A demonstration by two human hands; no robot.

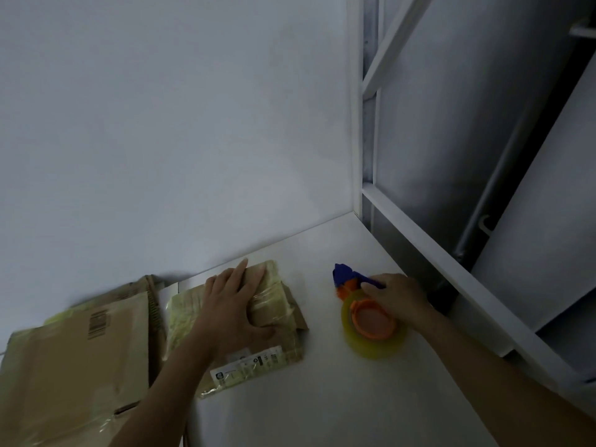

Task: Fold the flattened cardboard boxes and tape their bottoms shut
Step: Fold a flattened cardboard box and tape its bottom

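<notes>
Small taped cardboard box (277, 350) lies mid-table (322, 398), right of flattened stack (80, 350). Pressing flat on it: left hand (232, 304), fingers spread. Further right, right hand (396, 295) curls round tape dispenser (371, 321) handle. Cardboard likely light, stiff; old tape slick. Best held by edges.
</notes>
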